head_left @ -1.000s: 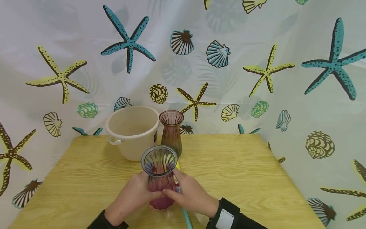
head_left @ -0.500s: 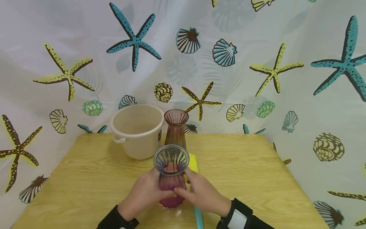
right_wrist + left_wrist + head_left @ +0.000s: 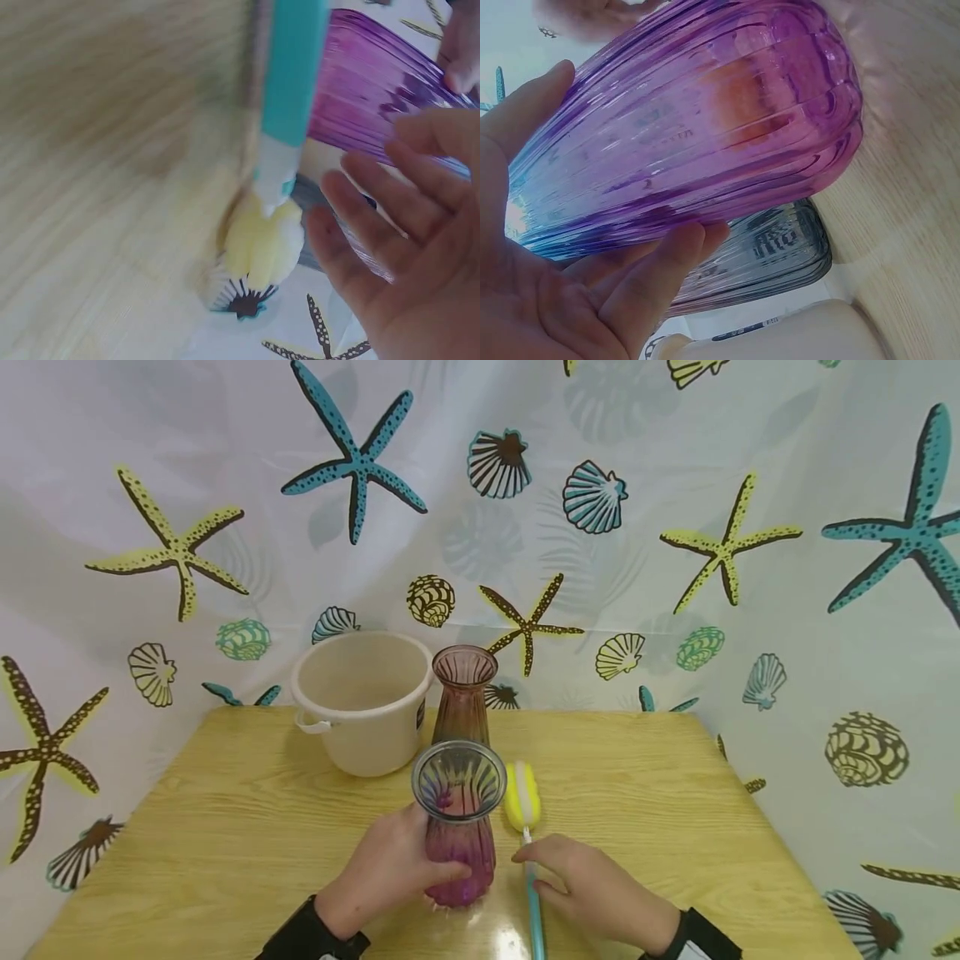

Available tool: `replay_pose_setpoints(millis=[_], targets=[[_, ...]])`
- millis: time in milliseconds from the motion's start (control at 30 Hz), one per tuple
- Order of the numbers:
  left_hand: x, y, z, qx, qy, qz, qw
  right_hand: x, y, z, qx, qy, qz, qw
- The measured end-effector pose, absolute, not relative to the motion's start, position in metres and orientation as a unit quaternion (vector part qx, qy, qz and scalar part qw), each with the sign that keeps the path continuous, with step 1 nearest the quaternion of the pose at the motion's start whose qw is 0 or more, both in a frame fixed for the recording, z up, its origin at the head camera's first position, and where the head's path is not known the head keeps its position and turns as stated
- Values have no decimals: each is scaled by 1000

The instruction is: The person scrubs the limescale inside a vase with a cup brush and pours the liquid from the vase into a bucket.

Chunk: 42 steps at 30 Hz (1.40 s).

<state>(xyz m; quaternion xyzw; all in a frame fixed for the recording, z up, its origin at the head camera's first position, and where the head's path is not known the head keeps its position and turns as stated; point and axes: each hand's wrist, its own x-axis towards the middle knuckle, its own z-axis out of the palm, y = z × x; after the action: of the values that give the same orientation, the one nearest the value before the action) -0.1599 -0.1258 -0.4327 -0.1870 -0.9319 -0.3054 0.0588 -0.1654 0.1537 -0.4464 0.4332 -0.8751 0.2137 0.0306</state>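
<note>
A ribbed glass vase [image 3: 459,852], purple at the base and bluish at the rim, stands upright on the table in the head view. My left hand [image 3: 386,867] holds its left side, thumb across the front; the left wrist view shows fingers curled about the glass. Right of the vase lies a sponge brush [image 3: 522,797] with a yellow and white head and a teal handle. My right hand [image 3: 600,885] is over its handle, fingers loosely extended. In the right wrist view the fingers [image 3: 360,210] show beside the handle with a gap between.
Behind the held vase stands a second, brownish-pink glass vase [image 3: 462,702], partly hidden. To its left is a cream bucket [image 3: 371,739] with a side handle. A curtain [image 3: 570,568] printed with starfish and shells encloses the wooden table [image 3: 637,785] at the back and sides.
My right hand has let go of the vase and moved right to the brush handle. My left hand keeps its hold. The brush head has come into full sight as the view shifted.
</note>
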Motion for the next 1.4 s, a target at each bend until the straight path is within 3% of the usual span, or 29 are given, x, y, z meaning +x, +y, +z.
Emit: replay_pose_setpoints(millis=[233, 700, 1033, 1400], targets=[[-160, -131, -428, -177, -934, -305, 52, -159, 160, -460, 524, -843, 111, 43], [-156, -134, -431, -171, -936, -307, 38, -153, 150, -472, 579, -812, 37, 57], [-156, -132, -432, -183, -932, -309, 46, -149, 148, -482, 613, -774, -2, 158], [-160, -125, -430, -193, -931, -305, 60, -149, 148, -463, 620, -762, -25, 185]])
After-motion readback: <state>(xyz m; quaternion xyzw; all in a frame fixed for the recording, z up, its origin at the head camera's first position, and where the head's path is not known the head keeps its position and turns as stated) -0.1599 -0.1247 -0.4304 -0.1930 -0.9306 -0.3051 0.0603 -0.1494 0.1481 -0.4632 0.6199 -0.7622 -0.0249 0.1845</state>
